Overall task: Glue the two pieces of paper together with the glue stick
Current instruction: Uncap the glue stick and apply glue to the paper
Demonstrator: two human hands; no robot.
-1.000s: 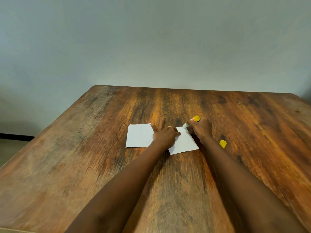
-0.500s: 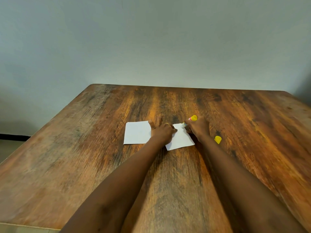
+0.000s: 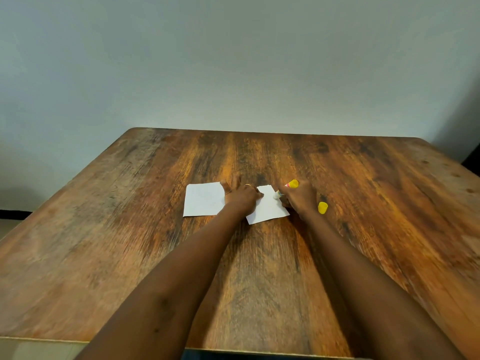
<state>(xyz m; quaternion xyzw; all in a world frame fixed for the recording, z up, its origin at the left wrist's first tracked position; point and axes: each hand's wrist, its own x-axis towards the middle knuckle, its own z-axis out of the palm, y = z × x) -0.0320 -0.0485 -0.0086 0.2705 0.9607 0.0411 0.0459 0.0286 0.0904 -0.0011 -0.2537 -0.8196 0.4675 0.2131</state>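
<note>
- The right hand (image 3: 300,200) is closed around the glue stick (image 3: 285,188), pinching its barrel, with the pale tip down on the right sheet (image 3: 268,210) near that sheet's far right corner.
- The stick's long axis runs from its yellow end, far and right, down to the tip, near and left; it leans well over rather than standing upright.
- The left hand (image 3: 241,197) lies flat with fingers spread, pressing on the left part of the right sheet; whether it also covers the edge of the left sheet (image 3: 204,200) I cannot tell, since the hand hides the gap between the two.
- Both sheets lie flat in the middle of the wooden table (image 3: 130,255). The right one is turned slightly, its near corner pointing toward the person.
- The bare paper still to be glued lies near and left of the tip, so I judge the coming stroke runs toward the person, along the strip between the two hands.
- That strip is narrow: the left hand's fingertips sit just beside the tip, which limits any leftward sweep.
- The yellow cap (image 3: 322,207) stands on the table just right of the right wrist, near enough to be knocked if the hand swings outward.
- Otherwise there is open wood all round, and every table edge is well apart from the sheets.
</note>
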